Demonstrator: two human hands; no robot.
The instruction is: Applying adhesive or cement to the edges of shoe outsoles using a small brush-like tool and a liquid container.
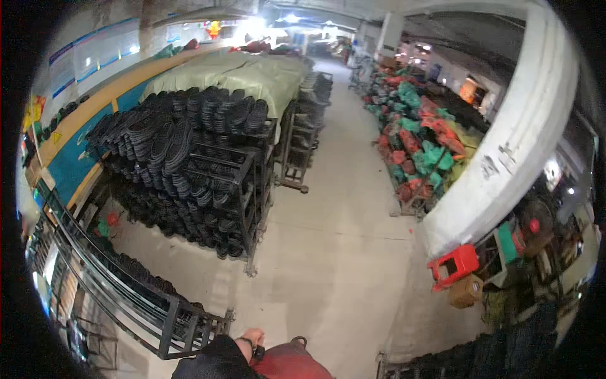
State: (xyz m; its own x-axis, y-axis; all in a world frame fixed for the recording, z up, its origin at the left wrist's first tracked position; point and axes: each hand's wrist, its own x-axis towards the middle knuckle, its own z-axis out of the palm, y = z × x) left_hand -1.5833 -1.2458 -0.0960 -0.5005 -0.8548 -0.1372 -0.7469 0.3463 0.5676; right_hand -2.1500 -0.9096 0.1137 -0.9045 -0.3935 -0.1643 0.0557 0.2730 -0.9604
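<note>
At the bottom edge only my left hand (252,335) shows, coming out of a black sleeve with a dark band on the wrist. It lies against the top of a dark red rounded object (287,365) that has a small black ring at its upper end. Whether the fingers grip the object is hidden by the frame's edge. My right hand is out of sight.
A metal rack (249,189) loaded with black shoe soles stands ahead on the left, with a green tarpaulin-covered pile (246,72) behind it. Red and green sacks (423,145) line the right of a concrete aisle (334,208). A white pillar (505,164), red stool (454,265) and metal frame (170,319) are near.
</note>
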